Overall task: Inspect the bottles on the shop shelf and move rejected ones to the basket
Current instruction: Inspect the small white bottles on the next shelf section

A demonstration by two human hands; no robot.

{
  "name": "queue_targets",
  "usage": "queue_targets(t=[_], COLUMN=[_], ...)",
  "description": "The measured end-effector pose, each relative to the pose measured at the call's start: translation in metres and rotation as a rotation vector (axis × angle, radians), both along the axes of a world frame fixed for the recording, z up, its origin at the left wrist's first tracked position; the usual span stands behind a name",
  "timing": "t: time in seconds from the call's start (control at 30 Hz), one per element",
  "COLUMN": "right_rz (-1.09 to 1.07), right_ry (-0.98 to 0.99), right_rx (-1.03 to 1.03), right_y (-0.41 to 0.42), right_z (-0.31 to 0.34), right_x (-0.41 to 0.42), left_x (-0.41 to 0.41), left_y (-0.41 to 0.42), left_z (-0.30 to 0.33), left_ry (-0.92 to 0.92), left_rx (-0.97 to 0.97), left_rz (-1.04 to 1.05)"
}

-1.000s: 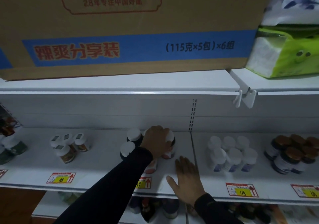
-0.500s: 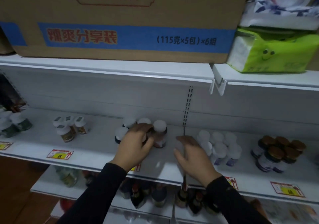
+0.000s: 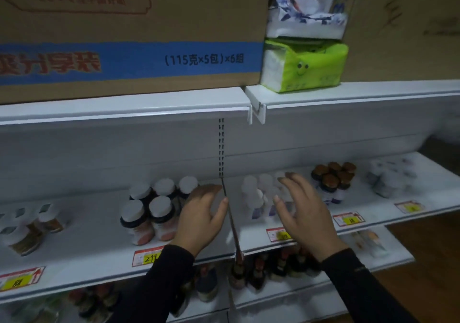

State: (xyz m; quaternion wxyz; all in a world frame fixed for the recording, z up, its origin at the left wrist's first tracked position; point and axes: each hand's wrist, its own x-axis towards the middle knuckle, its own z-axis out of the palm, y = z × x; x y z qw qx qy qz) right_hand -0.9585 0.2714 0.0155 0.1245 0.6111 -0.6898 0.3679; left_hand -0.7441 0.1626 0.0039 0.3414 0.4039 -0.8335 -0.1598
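Note:
A cluster of dark bottles with white caps [image 3: 151, 208] stands on the white middle shelf [image 3: 94, 238]. My left hand [image 3: 202, 217] hovers just right of that cluster, fingers spread, holding nothing. My right hand [image 3: 302, 210] is open in front of a blurred group of white bottles [image 3: 258, 195] on the neighbouring shelf section, partly hiding them. Brown-capped jars [image 3: 332, 175] stand further right. No basket shows in this view.
Small jars [image 3: 29, 228] sit at the far left and pale packs [image 3: 390, 178] at the far right. A large cardboard box [image 3: 129, 31] and a green tissue pack [image 3: 305, 67] rest on the upper shelf. Dark bottles [image 3: 261, 270] fill the lower shelf.
My left hand has let go of the white-capped bottles and shifted right. My right hand has moved right, up to the white bottles. The view has swung to the right.

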Motion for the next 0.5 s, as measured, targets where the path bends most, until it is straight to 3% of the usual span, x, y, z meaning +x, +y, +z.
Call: queue_targets(t=[0.27, 0.5], right_rz=[-0.130, 0.003], right_ry=[0.021, 0.056], right_rx=[0.129, 0.242], right_y=[0.031, 0.005], right_z=[-0.022, -0.043], right_x=[-0.046, -0.081], left_x=[-0.068, -0.104], left_y=[0.000, -0.007], left_z=[-0.023, -0.048], left_ry=[-0.216, -0.315], left_rx=[0.053, 0.272], left_rz=[-0.049, 0.111])
